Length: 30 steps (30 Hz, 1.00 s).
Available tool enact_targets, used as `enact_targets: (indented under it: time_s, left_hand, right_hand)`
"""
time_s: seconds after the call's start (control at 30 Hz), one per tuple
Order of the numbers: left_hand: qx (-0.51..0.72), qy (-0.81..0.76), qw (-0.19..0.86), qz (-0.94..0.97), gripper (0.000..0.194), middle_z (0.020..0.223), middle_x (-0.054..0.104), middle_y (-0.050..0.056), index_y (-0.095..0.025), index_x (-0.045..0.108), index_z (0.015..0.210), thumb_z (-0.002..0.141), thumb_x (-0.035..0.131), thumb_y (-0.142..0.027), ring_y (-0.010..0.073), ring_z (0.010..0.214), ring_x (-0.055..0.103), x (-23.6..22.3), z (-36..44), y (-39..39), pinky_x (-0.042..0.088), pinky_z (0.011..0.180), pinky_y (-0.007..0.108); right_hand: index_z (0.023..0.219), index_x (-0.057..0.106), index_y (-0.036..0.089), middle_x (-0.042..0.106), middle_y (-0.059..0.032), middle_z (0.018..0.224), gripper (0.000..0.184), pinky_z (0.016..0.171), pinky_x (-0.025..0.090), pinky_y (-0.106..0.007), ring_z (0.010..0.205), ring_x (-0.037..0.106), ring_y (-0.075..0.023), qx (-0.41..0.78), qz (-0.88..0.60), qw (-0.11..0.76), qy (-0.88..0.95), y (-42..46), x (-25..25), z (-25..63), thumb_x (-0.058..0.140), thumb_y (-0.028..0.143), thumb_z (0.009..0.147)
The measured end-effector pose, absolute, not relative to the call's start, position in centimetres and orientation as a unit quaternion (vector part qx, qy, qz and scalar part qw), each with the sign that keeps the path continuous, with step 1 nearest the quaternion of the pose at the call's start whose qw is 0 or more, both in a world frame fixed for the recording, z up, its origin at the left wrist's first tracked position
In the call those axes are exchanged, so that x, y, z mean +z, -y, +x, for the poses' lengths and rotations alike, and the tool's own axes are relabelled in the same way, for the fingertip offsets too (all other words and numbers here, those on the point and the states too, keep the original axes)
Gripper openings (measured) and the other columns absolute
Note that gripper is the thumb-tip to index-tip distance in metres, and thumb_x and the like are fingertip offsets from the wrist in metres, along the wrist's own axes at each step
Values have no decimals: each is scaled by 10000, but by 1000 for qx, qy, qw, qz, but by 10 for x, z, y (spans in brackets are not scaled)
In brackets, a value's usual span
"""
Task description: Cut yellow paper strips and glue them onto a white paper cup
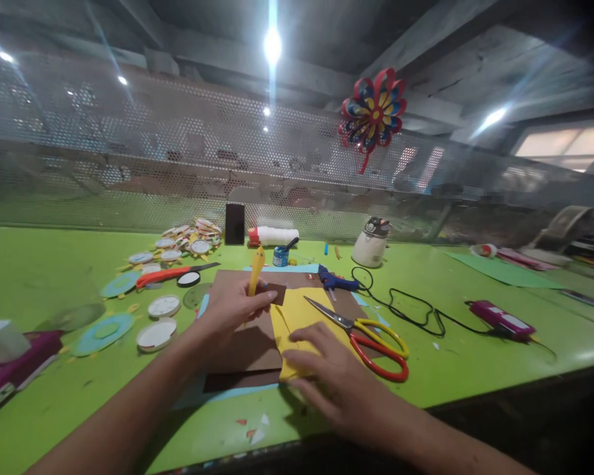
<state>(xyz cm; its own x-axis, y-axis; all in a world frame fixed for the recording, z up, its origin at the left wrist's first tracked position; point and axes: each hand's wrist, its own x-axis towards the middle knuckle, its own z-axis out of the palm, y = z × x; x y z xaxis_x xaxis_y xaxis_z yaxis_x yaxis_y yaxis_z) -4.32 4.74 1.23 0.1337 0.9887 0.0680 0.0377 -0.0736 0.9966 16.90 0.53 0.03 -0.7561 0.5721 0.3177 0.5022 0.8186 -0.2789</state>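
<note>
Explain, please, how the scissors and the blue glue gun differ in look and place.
The scissors have yellow and red handles; the glue gun is dark blue. The scissors show long metal blades; the glue gun shows none. The scissors lie nearer the person than the glue gun. Neither is held.

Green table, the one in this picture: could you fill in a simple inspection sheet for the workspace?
Surface: green table; paper scraps near the front edge.
Job's things: yellow sheet on brown sheet; scissors beside the right hand.
Clutter: heaped round pieces, back left.
Hands: left hand holds yellow pen and small brown piece; right fingers spread over yellow sheet.
Cables: black cord loops toward purple box.
Surroundings: perforated screen behind.
</note>
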Motion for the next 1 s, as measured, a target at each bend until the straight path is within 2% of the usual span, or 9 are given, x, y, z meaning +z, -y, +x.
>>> enact_targets:
  time_s: [0.07,0.23,0.33,0.43,0.57,0.77,0.9,1.0]
  left_hand:
    - [468,-462,510,554,285,568,388,-74,-168,474,743,713,669,-375,67,497,303,12,-42,-47,195,482,227]
    - [474,-466,534,523,256,560,350,-81,-172,482,741,712,667,-346,69,483,260,10,-40,-47,164,485,240]
    - [478,-469,534,517,231,566,376,-70,-169,501,728,709,666,-329,75,493,276,7,-36,-47,180,495,247]
    - [480,-461,533,522,224,568,399,-57,-165,524,696,719,656,-345,82,499,286,2,-30,-47,188,501,254]
    - [487,-436,554,515,182,577,454,-43,-171,570,697,705,672,-321,91,509,323,-3,-22,-46,210,503,252]
    - [489,-413,575,509,131,606,503,-34,-157,595,685,711,667,-263,84,536,369,-5,-20,-45,233,501,230]
    - [499,-429,568,494,163,590,502,-37,-154,583,689,705,682,-282,77,528,373,-10,-21,-47,252,502,214]
    - [494,-434,576,485,205,601,510,-28,-152,582,702,702,690,-327,80,532,388,-14,-19,-49,260,497,206]
  right_hand:
    - [1078,612,170,567,-109,1075,270,907,403,-356,1024,496,-209,77,-352,246,900,-23,1,193,460,296,894]
    - [886,685,148,619,-124,833,265,748,419,-457,808,543,-273,78,-471,241,845,-61,-2,243,471,302,866]
    - [846,696,168,667,-103,826,240,712,438,-412,757,574,-245,126,-476,250,833,-61,2,247,495,298,853]
    - [901,697,190,704,-70,904,240,728,462,-346,797,609,-206,203,-455,267,825,-57,11,223,496,316,867]
    - [848,690,171,698,-39,793,235,630,467,-265,723,616,-163,305,-404,280,816,-66,24,172,504,315,863]
    - [752,683,142,684,-49,715,193,622,443,-264,663,594,-145,407,-376,307,774,-90,22,133,604,315,784]
    - [662,632,146,596,8,575,224,555,416,-246,539,525,-105,470,-366,318,738,-95,11,134,634,359,731]
    - [659,614,157,571,25,563,248,530,407,-241,501,487,-90,502,-358,317,721,-96,5,137,632,398,711]
